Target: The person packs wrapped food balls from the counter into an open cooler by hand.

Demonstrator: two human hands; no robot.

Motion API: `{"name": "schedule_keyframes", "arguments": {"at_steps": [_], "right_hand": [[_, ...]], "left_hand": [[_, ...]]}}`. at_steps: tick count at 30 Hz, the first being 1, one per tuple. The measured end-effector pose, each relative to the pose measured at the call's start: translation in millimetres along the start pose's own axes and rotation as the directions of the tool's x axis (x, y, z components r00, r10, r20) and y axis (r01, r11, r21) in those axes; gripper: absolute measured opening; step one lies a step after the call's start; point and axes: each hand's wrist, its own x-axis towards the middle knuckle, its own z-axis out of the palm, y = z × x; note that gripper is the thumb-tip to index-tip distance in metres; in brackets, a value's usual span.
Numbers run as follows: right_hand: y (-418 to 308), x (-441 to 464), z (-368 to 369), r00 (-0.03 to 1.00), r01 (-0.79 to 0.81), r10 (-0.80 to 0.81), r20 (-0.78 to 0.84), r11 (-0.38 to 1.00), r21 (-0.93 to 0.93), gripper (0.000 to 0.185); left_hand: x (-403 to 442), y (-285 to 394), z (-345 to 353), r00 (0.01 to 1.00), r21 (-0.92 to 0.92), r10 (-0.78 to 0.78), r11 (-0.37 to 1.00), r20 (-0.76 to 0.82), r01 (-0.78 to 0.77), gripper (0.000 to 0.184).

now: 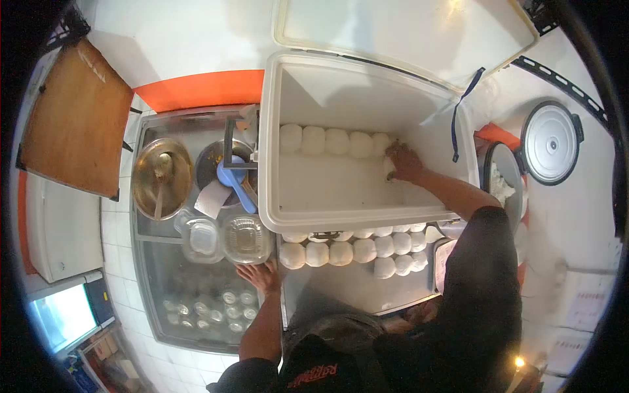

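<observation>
Inside the large white open cooler (367,219), a row of white dough balls (337,141) lies along the far side. My right hand (403,162) reaches in at the right end of that row, its fingers wrapped over a dough ball (388,169) that is partly hidden. My left hand (260,276) rests with spread fingers on the glass top (190,275), just below a clear plastic container (247,240), and holds nothing. More dough balls (341,253) sit in rows on the metal surface (327,285) in front of the cooler.
A metal bowl with a spoon (162,178), a blue-handled scoop (236,183) and another clear container (202,240) stand left of the cooler. At right are a round pot (503,177) with white contents and its lid (552,143). A dark strap (458,118) hangs at the cooler's right.
</observation>
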Motion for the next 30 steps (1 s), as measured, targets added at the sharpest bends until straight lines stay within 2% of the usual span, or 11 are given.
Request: {"name": "schedule_keyframes", "arguments": {"at_steps": [1,5,10,14,16,17,19,20,26,28,30], "right_hand": [[-9.9,-7.5,-19.3,0.99,0.043,-0.035,0.133,0.998,-0.055,0.084],[-12.6,-2.1,6.6,0.995,0.055,-0.038,0.088,0.979,-0.199,0.078],[0.6,4.0,20.9,0.997,-0.061,0.054,-0.061,0.989,-0.134,0.076],[4.0,6.1,19.9,0.994,-0.082,0.077,-0.081,0.995,-0.058,0.075],[8.4,6.0,22.5,0.99,-0.14,0.142,-0.01,0.985,0.095,0.081],[9.2,6.6,23.6,0.99,-0.142,0.144,-0.011,0.985,0.096,0.081],[11.3,8.0,29.7,0.976,-0.149,0.159,-0.146,0.986,0.075,0.086],[15.1,9.1,30.7,0.976,-0.15,0.159,-0.147,0.986,0.074,0.086],[11.8,24.5,14.4,0.985,-0.167,0.17,-0.004,0.974,0.15,0.091],[10.4,27.4,16.8,0.956,-0.263,0.229,0.182,0.946,0.188,0.091],[14.5,26.1,21.3,0.968,-0.24,0.212,0.131,0.934,0.263,0.087]], "left_hand": [[0.1,-0.4,-0.6,1.0,0.009,0.021,1.0,-0.01,-0.02,0.073],[-0.5,5.0,-5.6,1.0,-0.008,-0.005,1.0,0.004,0.005,0.074],[-5.3,-3.7,-0.3,0.999,0.002,-0.004,1.0,0.043,0.004,0.074],[-0.8,0.0,-0.1,0.999,0.009,-0.017,1.0,0.038,0.017,0.074],[-2.0,-1.9,1.4,1.0,-0.007,-0.002,1.0,0.013,0.002,0.073],[-1.5,-1.7,2.6,1.0,-0.028,0.006,1.0,-0.015,-0.007,0.073],[-3.0,-2.6,4.0,0.999,-0.025,0.019,0.999,-0.034,-0.02,0.072],[-3.7,-2.7,5.1,0.998,-0.022,0.03,0.999,-0.053,-0.031,0.071],[-3.3,-3.6,6.5,0.998,-0.002,0.034,0.999,-0.056,-0.035,0.072],[-4.7,-4.4,6.9,0.999,0.004,0.021,1.0,-0.037,-0.021,0.072],[-2.1,-2.5,6.2,1.0,0.012,0.007,1.0,-0.024,-0.006,0.072]]}}
